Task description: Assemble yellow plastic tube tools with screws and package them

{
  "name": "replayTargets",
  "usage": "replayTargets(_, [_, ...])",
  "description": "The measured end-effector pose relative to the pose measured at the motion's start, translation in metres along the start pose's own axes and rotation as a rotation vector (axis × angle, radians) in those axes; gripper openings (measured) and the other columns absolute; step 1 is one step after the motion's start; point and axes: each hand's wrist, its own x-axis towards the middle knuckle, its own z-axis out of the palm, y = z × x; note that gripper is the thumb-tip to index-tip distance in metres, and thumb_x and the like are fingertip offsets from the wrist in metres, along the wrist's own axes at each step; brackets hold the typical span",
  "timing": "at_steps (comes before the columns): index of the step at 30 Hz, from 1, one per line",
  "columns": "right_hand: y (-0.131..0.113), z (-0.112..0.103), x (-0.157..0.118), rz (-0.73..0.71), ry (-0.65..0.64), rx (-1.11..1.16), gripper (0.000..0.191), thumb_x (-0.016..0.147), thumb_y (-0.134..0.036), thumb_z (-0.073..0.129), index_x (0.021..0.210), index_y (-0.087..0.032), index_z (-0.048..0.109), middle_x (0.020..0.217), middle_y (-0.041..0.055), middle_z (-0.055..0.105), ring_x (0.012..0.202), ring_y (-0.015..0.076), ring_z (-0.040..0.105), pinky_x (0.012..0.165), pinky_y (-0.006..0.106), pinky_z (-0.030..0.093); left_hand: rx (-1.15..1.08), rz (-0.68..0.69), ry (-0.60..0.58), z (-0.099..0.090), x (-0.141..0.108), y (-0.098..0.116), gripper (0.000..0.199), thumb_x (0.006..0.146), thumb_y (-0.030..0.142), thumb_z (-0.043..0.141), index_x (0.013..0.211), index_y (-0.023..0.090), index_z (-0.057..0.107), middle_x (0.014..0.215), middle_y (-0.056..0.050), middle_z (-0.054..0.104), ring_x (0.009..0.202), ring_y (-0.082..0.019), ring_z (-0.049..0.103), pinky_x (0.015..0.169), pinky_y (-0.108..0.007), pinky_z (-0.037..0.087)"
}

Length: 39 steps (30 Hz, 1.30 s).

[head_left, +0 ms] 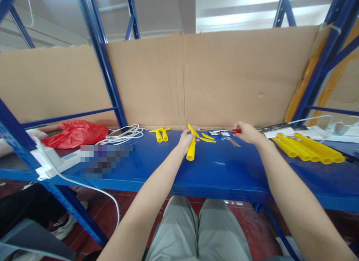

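Tube in left hand (upright)

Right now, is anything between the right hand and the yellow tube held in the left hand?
Nothing visible blocks it. Between the right hand and the yellow tube in the left hand, only flat yellow strips lie on the blue shelf.

Bare shelf between hands; tubes right.

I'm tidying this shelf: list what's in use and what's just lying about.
In use:
- yellow plastic tube in the left hand
- red-handled screwdriver in the right hand

Lying about:
- red plastic bag
- coiled white cable
- pile of long yellow tubes
- two short yellow T-pieces
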Motion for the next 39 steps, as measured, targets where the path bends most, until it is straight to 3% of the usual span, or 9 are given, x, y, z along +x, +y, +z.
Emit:
replayTargets(10, [-0.0028, 0.0049, 0.0023, 0.004, 0.029, -0.012, 0.012, 0.072, -0.017, 0.056, 0.083, -0.021, 0.055, 0.083, 0.0056, 0.067, 0.074, 0.0181, 0.061, 0.066, 0.027, 0.043, 0.04, 0.0, -0.022, -0.001, 0.0014, -0.0019, 0.057, 0.078, -0.001, 0.052, 0.131, 0.017, 0.042, 0.092, -0.01, 0.068, 0.044, -0.01, 0.059, 0.042, -0.018, 0.042])
replayTargets(20, [-0.0043, 0.0062, 0.0023, -0.006, 0.03, 0.0, 0.014, 0.071, -0.017, 0.056, 0.084, -0.021, 0.056, 0.085, 0.0062, 0.067, 0.076, 0.0184, 0.061, 0.067, 0.027, 0.044, 0.083, 0.01, -0.04, 0.0009, 0.0009, -0.0042, 0.056, 0.078, -0.002, 0.049, 0.131, 0.016, 0.042, 0.1, -0.013, 0.067, 0.045, -0.009, 0.059, 0.041, -0.018, 0.04])
replayTargets(31, [-0.0075, 0.0041, 0.0007, 0.028, 0.008, -0.013, 0.013, 0.072, -0.016, 0.055, 0.084, -0.02, 0.056, 0.085, 0.0078, 0.067, 0.076, 0.0191, 0.061, 0.067, 0.027, 0.043, 0.122, 0.01, -0.05, 0.0022, -0.0045, -0.0016, 0.052, 0.081, -0.003, 0.046, 0.131, 0.014, 0.042, 0.089, -0.009, 0.065, 0.044, -0.008, 0.057, 0.038, -0.016, 0.04])
replayTargets(39, [-0.0005, 0.0082, 0.0035, -0.034, 0.055, 0.008, 0.014, 0.068, -0.013, 0.057, 0.079, -0.021, 0.055, 0.078, 0.0046, 0.066, 0.07, 0.0173, 0.06, 0.063, 0.026, 0.043, 0.15, 0.0, -0.05, 0.0017, -0.0013, -0.0024, 0.056, 0.08, -0.002, 0.047, 0.133, 0.014, 0.04, 0.095, -0.011, 0.067, 0.046, -0.009, 0.059, 0.042, -0.018, 0.04])
